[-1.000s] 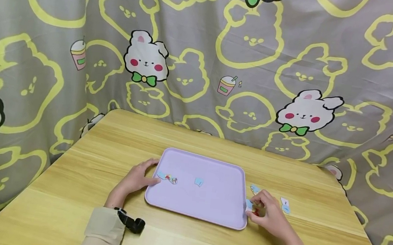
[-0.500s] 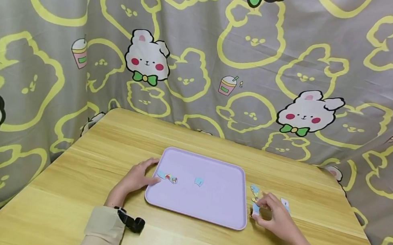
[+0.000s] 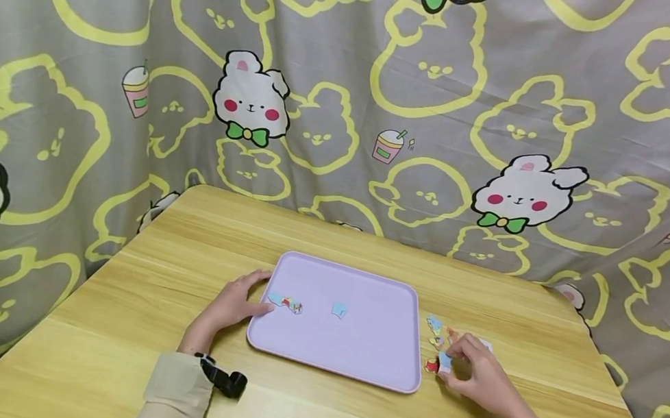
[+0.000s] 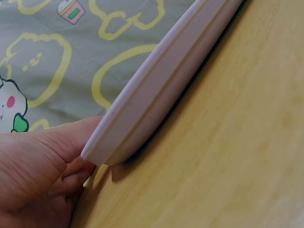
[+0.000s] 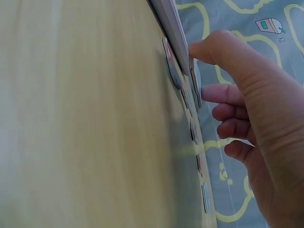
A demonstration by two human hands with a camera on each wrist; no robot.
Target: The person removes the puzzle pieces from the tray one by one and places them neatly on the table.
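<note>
Around the tray, your largest thing is the grey curtain [image 3: 328, 49] behind it, a soft cloth hanging in loose folds and printed with yellow outlines and white rabbits. Beneath the tray spreads the table [image 3: 214, 236], smooth and pale with a streaky wood grain. The tray [image 3: 308, 337] itself is a lilac, round-cornered rectangle with a low raised rim, probably plastic.

At its left side, your left hand [image 3: 235, 302] grips the rim, thumb over the top and the other fingers bent by the outer side, presumably to keep the tray from sliding. Off its right side, your right hand [image 3: 480, 374] pinches one piece between thumb and forefinger, the remaining fingers loosely bent; a fingertip hold suits something so thin.

That held piece [image 3: 445, 362], flat and pale blue in part, is tilted just beside the tray's right rim; whether it touches the table you cannot tell. Inside the tray, a joined strip [image 3: 287, 302] lies near the left rim, and a lone blue piece [image 3: 338, 310] sits apart, around the middle. Just outside the right rim lie a blue-and-yellow piece [image 3: 434, 324] and a red piece [image 3: 432, 365], perhaps kept there for easy reach. All look like stiff card with wavy edges.
</note>
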